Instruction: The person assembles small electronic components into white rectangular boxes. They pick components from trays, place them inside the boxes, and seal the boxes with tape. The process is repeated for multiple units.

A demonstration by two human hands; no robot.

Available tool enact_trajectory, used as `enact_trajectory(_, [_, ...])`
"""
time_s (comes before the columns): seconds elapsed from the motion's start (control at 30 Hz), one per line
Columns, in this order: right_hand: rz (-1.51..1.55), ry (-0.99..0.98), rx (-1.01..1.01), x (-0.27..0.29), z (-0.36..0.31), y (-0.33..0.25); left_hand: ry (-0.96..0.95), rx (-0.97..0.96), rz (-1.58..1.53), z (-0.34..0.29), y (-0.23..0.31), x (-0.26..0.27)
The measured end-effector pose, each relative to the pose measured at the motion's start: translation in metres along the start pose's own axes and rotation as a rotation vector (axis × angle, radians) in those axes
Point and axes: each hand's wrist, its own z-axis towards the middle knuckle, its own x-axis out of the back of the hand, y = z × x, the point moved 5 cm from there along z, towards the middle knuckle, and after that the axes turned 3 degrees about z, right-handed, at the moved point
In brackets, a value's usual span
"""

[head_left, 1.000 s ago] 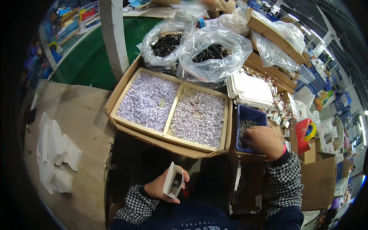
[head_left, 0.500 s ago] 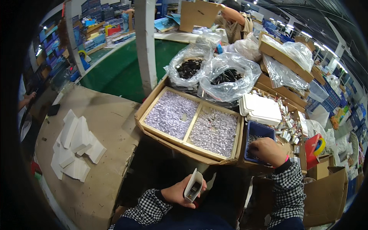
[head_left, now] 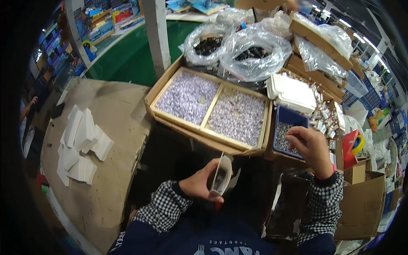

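Note:
My left hand (head_left: 196, 183) is closed round a small open white box (head_left: 224, 172), its mouth tilted upward and a flap standing up. Something dark lies inside the box, too blurred to name. Over the right side of a blue plastic bin (head_left: 293, 114) hovers my right hand (head_left: 313, 146), thumb and fingers pinched together. Whatever the pinch holds is too small to make out. Small grey metal pieces (head_left: 282, 135) fill the bin beneath the fingertips.
Left of the bin, a wooden two-part tray (head_left: 207, 114) holds many small silvery pieces. Behind it stand clear plastic bags (head_left: 255, 70) of dark parts. White flat pieces (head_left: 293, 91) and metal cylinders (head_left: 327, 121) lie beyond the bin. Folded white boxes (head_left: 80, 140) rest on cardboard at left.
My right hand has lifted out of the grey pieces and shifted slightly right, fingertips now visible. My left hand has moved up with the white box and turned it. The whole view has shifted.

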Motion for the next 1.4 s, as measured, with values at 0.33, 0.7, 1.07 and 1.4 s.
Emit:
enact_trajectory(0.33, [0.049, -0.358, 0.552, -0.072, -0.022, -0.099, -0.016, 0.035, 0.172, 0.004, -0.004, -0.004])
enact_trajectory(0.7, [0.210, -0.493, 0.443, -0.080, 0.010, -0.086, -0.030, 0.048, 0.070, -0.013, -0.026, 0.004])
enact_trajectory(1.07, [-0.477, -0.328, 0.370, -0.105, 0.095, -0.012, 0.079, 0.026, 0.027, -0.030, -0.032, 0.018])
enact_trajectory(1.4, [-0.252, -0.398, 0.319, -0.097, 0.106, -0.046, 0.146, -0.020, 0.061, -0.038, -0.032, 0.031])
